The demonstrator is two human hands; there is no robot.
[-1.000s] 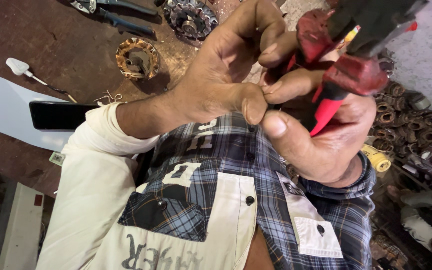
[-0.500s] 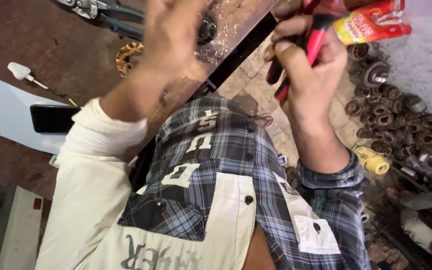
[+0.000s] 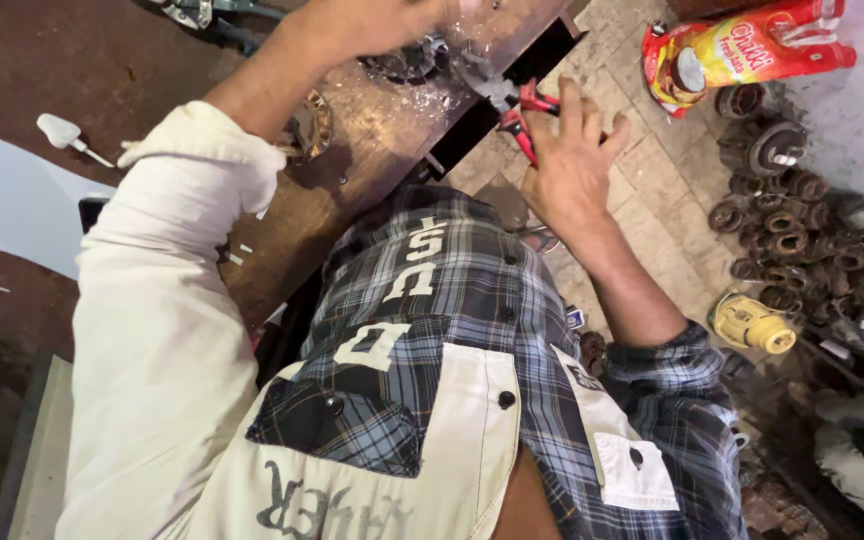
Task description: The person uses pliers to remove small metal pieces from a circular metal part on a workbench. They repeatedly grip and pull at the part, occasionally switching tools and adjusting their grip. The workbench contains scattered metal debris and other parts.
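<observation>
My left hand (image 3: 372, 22) reaches over the brown workbench (image 3: 102, 70) at the top edge and lies on or just above a round dark metal part (image 3: 407, 62). Its fingertips are cut off by the frame. My right hand (image 3: 567, 160) is at the bench's edge, fingers spread over the red handles of a pair of pliers (image 3: 522, 110). The grey jaws of the pliers point onto the bench top. My cream and plaid shirt (image 3: 422, 400) fills the lower half of the view.
A ring with copper windings (image 3: 312, 125) lies on the bench by my left forearm. Also there are a white-handled tool (image 3: 64, 133) and a blue-handled tool (image 3: 214, 14). On the tiled floor lie a red and yellow snack bag (image 3: 742, 50), several rusty round parts (image 3: 802, 240) and a yellow container (image 3: 752, 322).
Both hands have dropped away from my face toward the bench. The left went up and left to the round part. The right lowered the pliers to the bench edge.
</observation>
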